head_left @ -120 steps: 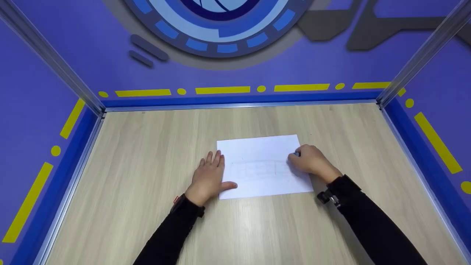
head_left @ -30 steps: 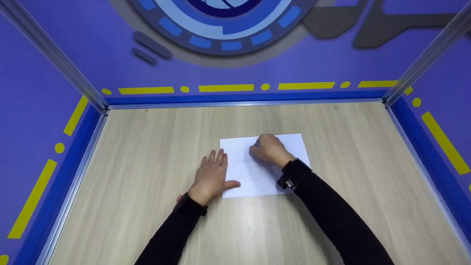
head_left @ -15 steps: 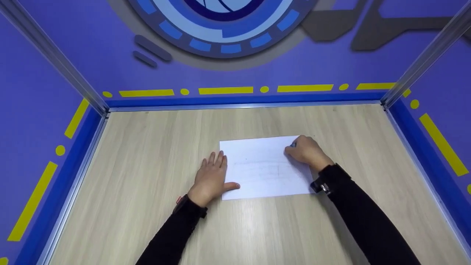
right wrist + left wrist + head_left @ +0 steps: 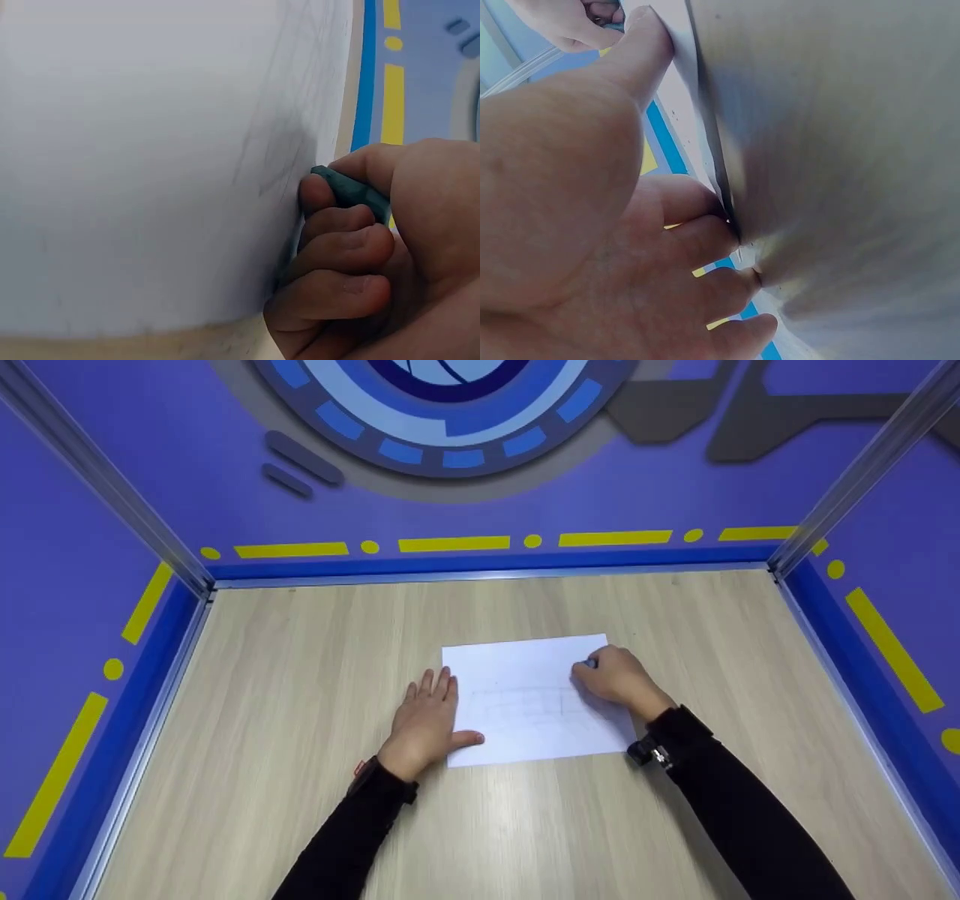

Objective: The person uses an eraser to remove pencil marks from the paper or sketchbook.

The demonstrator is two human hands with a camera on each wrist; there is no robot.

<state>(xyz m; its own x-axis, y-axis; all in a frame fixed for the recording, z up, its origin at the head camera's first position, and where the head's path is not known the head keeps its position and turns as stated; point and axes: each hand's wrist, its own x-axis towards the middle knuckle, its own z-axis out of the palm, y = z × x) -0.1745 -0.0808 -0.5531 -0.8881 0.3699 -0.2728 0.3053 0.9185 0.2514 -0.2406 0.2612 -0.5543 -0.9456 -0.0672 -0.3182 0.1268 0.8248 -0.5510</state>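
Small teal lump (image 4: 349, 189) is pinched between thumb and curled fingers of the right hand (image 4: 619, 675), tip poking out, over the upper right of the white sheet (image 4: 517, 664). Left hand (image 4: 424, 725)'s just flat, fingers straight, thumb on the sheet's lower left.

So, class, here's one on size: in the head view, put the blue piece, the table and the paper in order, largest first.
1. Table
2. Paper
3. Blue piece, judged by what shows; the right fingers hide part of it.
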